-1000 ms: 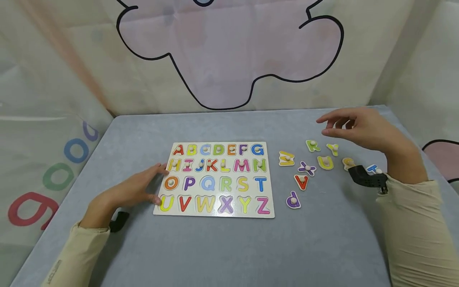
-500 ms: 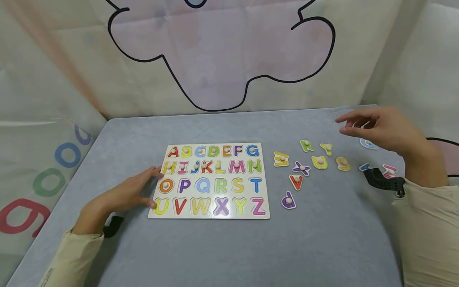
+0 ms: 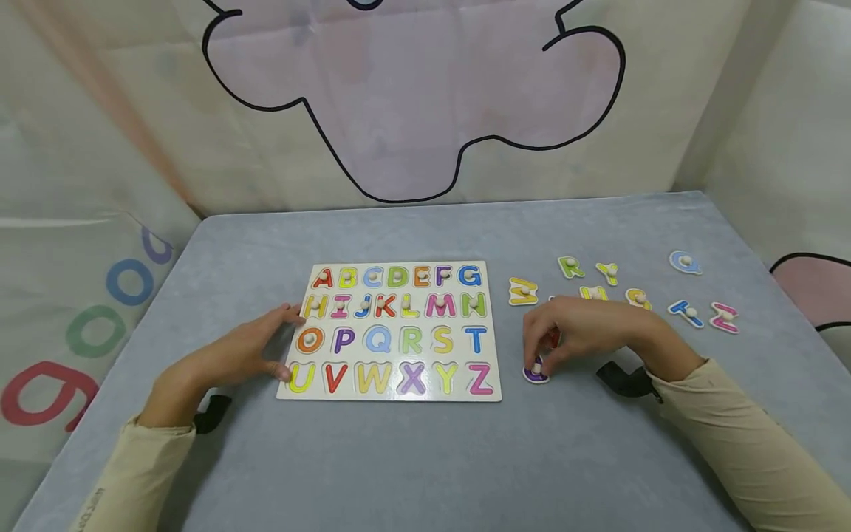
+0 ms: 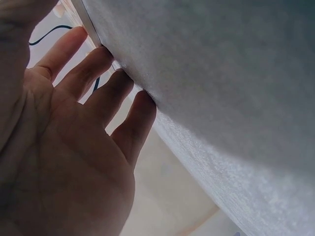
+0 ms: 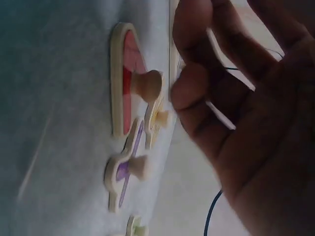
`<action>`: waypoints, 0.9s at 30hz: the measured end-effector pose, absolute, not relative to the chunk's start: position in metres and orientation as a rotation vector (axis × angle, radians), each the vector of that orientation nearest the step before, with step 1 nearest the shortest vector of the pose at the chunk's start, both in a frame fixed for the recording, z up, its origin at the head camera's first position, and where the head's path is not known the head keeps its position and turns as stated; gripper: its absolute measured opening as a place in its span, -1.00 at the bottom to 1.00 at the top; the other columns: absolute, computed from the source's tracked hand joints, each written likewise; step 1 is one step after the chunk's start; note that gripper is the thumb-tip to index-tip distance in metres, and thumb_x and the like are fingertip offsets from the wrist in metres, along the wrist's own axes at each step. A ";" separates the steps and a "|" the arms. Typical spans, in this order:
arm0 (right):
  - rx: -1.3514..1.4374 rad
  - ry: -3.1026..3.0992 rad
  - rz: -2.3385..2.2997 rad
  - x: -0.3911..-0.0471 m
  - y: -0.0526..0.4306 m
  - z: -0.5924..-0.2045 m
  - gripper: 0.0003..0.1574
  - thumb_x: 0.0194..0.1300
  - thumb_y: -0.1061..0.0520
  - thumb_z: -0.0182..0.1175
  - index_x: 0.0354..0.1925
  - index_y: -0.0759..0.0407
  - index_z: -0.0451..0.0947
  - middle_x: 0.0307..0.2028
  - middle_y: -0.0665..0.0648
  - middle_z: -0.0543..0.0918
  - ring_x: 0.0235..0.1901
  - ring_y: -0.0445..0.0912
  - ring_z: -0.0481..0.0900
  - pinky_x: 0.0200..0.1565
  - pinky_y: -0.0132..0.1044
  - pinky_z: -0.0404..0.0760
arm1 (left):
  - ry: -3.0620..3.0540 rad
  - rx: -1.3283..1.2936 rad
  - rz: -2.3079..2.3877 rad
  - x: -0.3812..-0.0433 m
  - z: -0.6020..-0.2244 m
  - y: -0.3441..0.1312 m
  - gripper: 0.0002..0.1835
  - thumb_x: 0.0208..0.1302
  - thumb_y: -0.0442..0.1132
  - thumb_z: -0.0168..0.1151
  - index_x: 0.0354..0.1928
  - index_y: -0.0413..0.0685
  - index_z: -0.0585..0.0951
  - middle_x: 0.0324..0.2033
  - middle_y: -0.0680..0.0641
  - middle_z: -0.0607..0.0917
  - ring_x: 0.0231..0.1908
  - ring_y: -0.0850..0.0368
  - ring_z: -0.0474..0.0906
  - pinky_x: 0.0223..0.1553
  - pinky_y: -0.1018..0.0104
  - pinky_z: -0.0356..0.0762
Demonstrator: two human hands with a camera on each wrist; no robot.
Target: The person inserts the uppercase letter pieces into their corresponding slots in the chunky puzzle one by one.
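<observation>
A white alphabet puzzle board (image 3: 392, 355) lies flat on the table, its upper rows holding knobbed letters and most lower slots bare. My left hand (image 3: 233, 362) rests along the board's left edge, its fingers fairly straight and the thumb near the U slot. In the left wrist view, the fingertips (image 4: 145, 101) meet the board's side. Right of the board, my right hand (image 3: 585, 331) pinches the knob of a purple letter P puzzle piece (image 3: 535, 379). Close to that hand are a red V piece (image 5: 129, 64) and a purple X piece (image 5: 130, 169), mostly covered in the head view.
Other knobbed letters lie to the right: a yellow W (image 3: 523, 292), green R (image 3: 570, 267), Y (image 3: 608, 273), blue Q (image 3: 685, 261), blue T (image 3: 686, 313) and pink Z (image 3: 724, 317). A printed curtain (image 3: 412, 111) hangs behind the table.
My right hand has come from above the far-right letters down and left to the purple P piece, uncovering the Q, T and Z. The left hand stays at the board's edge.
</observation>
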State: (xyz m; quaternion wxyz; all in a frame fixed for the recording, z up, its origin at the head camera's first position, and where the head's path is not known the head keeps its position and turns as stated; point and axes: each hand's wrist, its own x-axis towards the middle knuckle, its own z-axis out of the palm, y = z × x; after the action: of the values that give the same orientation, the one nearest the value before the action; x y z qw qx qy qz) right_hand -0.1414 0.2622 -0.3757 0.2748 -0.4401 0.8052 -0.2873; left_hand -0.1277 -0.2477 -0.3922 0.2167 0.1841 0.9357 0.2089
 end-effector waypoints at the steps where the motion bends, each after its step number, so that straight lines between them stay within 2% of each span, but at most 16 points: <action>1: -1.168 2.165 -0.755 -0.141 0.260 -0.377 -0.80 0.12 0.06 0.48 -0.25 -0.22 0.76 -0.30 -0.16 0.66 -0.38 -0.30 0.50 -0.33 -0.43 0.53 | 2.592 0.509 0.581 -0.127 -0.393 -0.248 -0.03 -0.13 0.03 0.57 0.34 -0.05 0.31 0.51 -0.31 0.12 0.46 -0.37 0.06 0.38 -0.38 0.11; 7: -1.099 2.209 -0.701 -0.139 0.255 -0.381 -0.81 0.13 0.09 0.47 -0.27 -0.20 0.76 -0.33 -0.21 0.65 -0.40 -0.35 0.50 -0.33 -0.46 0.54 | 2.600 0.501 0.565 -0.127 -0.394 -0.249 -0.01 -0.13 0.03 0.58 0.35 -0.04 0.29 0.52 -0.31 0.10 0.47 -0.36 0.07 0.38 -0.36 0.14; 13: -1.141 2.279 -0.720 -0.140 0.252 -0.383 -0.96 0.21 0.06 0.42 -0.33 -0.10 0.73 -0.38 -0.22 0.62 -0.40 -0.37 0.53 -0.30 -0.45 0.56 | 2.602 0.481 0.542 -0.128 -0.394 -0.250 0.03 -0.16 0.08 0.58 0.38 -0.06 0.30 0.53 -0.30 0.08 0.50 -0.36 0.00 0.42 -0.35 0.07; 20: -1.155 2.231 -0.689 -0.140 0.257 -0.381 -0.75 0.14 0.06 0.47 -0.20 -0.26 0.74 -0.28 -0.21 0.64 -0.32 -0.30 0.53 -0.25 -0.46 0.54 | 2.609 0.499 0.534 -0.128 -0.394 -0.251 -0.02 -0.13 0.04 0.58 0.34 -0.01 0.29 0.52 -0.31 0.11 0.47 -0.37 0.06 0.40 -0.36 0.11; 27: -1.094 2.400 -0.711 -0.140 0.251 -0.388 -0.80 0.10 0.06 0.50 -0.28 -0.23 0.74 -0.39 -0.24 0.59 -0.40 -0.36 0.50 -0.31 -0.46 0.53 | 2.610 0.524 0.538 -0.129 -0.393 -0.248 -0.04 -0.13 0.06 0.56 0.33 -0.03 0.31 0.51 -0.32 0.13 0.46 -0.38 0.08 0.38 -0.36 0.13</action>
State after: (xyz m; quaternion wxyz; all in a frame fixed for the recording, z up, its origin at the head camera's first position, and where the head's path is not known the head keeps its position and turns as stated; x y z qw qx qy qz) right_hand -0.1404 0.2505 -0.3877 0.2037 -0.3921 0.8601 -0.2549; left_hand -0.1286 -0.2480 -0.3935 0.2113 0.1886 0.9393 0.1938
